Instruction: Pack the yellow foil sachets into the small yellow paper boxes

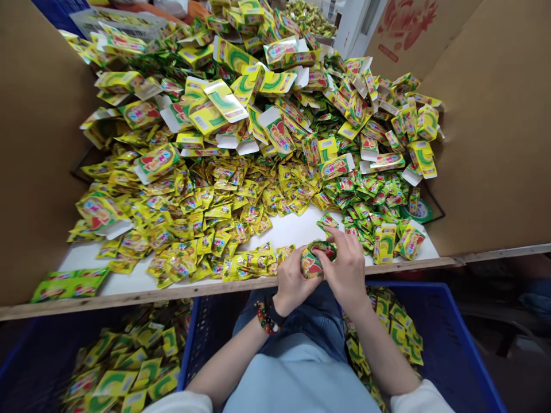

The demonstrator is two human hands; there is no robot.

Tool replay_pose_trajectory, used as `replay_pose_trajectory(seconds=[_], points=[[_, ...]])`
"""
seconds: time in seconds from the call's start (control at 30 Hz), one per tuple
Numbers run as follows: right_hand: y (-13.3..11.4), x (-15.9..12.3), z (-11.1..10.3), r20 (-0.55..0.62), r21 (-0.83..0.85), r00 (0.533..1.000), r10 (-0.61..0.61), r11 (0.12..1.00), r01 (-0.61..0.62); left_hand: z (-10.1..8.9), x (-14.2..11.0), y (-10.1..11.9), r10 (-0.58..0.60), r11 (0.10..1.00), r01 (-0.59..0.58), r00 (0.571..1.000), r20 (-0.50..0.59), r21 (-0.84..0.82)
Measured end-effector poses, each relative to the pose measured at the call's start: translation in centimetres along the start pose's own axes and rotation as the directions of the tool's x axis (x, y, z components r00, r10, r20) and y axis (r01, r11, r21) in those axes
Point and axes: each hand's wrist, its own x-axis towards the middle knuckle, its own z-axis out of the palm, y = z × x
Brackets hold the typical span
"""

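My left hand and my right hand meet at the front edge of the white table, both closed on one small green and yellow carton with sachets in it. A beaded bracelet is on my left wrist. A heap of yellow sachets lies just left of my hands. Green sachets lie to the right. Open, empty cartons are piled at the back of the table.
Cardboard walls stand at the left and right of the table. Below the table edge, a blue crate at the right and another at the left hold filled cartons. A stack of flat cartons lies front left.
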Motion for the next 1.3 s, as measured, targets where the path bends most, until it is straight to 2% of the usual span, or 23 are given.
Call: replay_pose_trajectory(seconds=[0.07, 0.2, 0.33, 0.4, 0.5, 0.57, 0.63, 0.67, 0.7, 0.73, 0.8, 0.87, 0.9, 0.97, 1.07, 1.13, 1.2, 1.3], points=[[0.3, -0.6, 0.9, -0.071, -0.021, 0.997, -0.026, 0.999, 0.024, 0.7, -0.2, -0.6, -0.01, 1.0, 0.009, 0.999, -0.044, -0.023], [0.5, -1.8, 2.1, -0.023, -0.015, 0.993, -0.113, 0.993, 0.113, 1.0, -0.3, -1.5, 0.042, 0.998, -0.046, 0.996, -0.084, -0.039], [0.3, -2.0, 2.0, -0.057, -0.016, 0.995, -0.077, 0.997, 0.076, 1.2, -0.4, -1.7, 0.162, 0.987, -0.161, 0.977, -0.141, 0.016], [0.1, -1.9, 1.8, -0.019, -0.005, 0.998, -0.065, 0.998, 0.065, 1.3, -0.4, -1.7, 0.192, 0.981, -0.185, 0.967, -0.165, 0.054], [0.2, -2.0, 1.6, 0.098, 0.111, 0.993, -0.07, 0.992, 0.059, 1.3, -0.4, -1.8, 0.198, 0.979, -0.187, 0.965, -0.171, 0.082], [0.6, -2.3, 1.6, 0.08, 0.265, 0.997, -0.016, 0.964, -0.006, 1.3, -0.5, -1.8, 0.163, 0.986, -0.154, 0.972, -0.168, 0.064], [1.2, -2.5, 1.9, 0.033, 0.447, 0.99, 0.136, 0.884, -0.136, 1.3, -0.7, -1.9, 0.164, 0.986, -0.158, 0.968, -0.19, 0.045], [1.5, -2.5, 2.1, 0.06, 0.54, 0.974, 0.22, 0.813, -0.217, 1.3, -0.8, -2.0, 0.194, 0.981, -0.187, 0.959, -0.209, 0.049], [1.8, -2.5, 2.4, 0.138, 0.623, 0.951, 0.278, 0.722, -0.302, 1.4, -0.9, -2.1, 0.236, 0.972, -0.228, 0.946, -0.224, 0.062], [2.1, -2.5, 2.6, 0.25, 0.683, 0.923, 0.291, 0.622, -0.381, 1.4, -1.0, -2.2, 0.28, 0.96, -0.269, 0.932, -0.229, 0.078], [2.4, -2.3, 2.8, 0.443, 0.739, 0.867, 0.228, 0.455, -0.497, 1.4, -1.0, -2.2, 0.348, 0.937, -0.335, 0.914, -0.208, 0.096], [2.4, -2.2, 2.7, 0.493, 0.753, 0.851, 0.178, 0.402, -0.521, 1.2, -0.8, -2.1, 0.343, 0.939, -0.336, 0.924, -0.167, 0.073], [2.3, -2.2, 2.6, 0.478, 0.755, 0.862, 0.167, 0.424, -0.501, 1.1, -0.8, -2.0, 0.311, 0.95, -0.306, 0.94, -0.141, 0.056], [2.0, -2.3, 2.4, 0.417, 0.736, 0.897, 0.148, 0.524, -0.429, 0.9, -0.7, -1.8, 0.225, 0.974, -0.222, 0.971, -0.077, 0.039], [1.5, -2.5, 2.7, 0.295, 0.661, 0.939, 0.177, 0.672, -0.334, 0.9, -0.7, -1.7, 0.168, 0.984, -0.166, 0.986, -0.022, 0.057], [1.3, -2.4, 3.1, 0.26, 0.615, 0.934, 0.244, 0.704, -0.356, 1.1, -0.7, -1.8, 0.171, 0.983, -0.168, 0.985, -0.034, 0.073], [1.3, -2.3, 3.3, 0.263, 0.6, 0.922, 0.283, 0.7, -0.386, 1.3, -0.8, -1.8, 0.162, 0.983, -0.157, 0.985, -0.052, 0.092], [1.5, -2.0, 3.3, 0.24, 0.615, 0.937, 0.253, 0.707, -0.348, 1.4, -0.8, -1.9, 0.153, 0.983, -0.145, 0.986, -0.062, 0.113]])
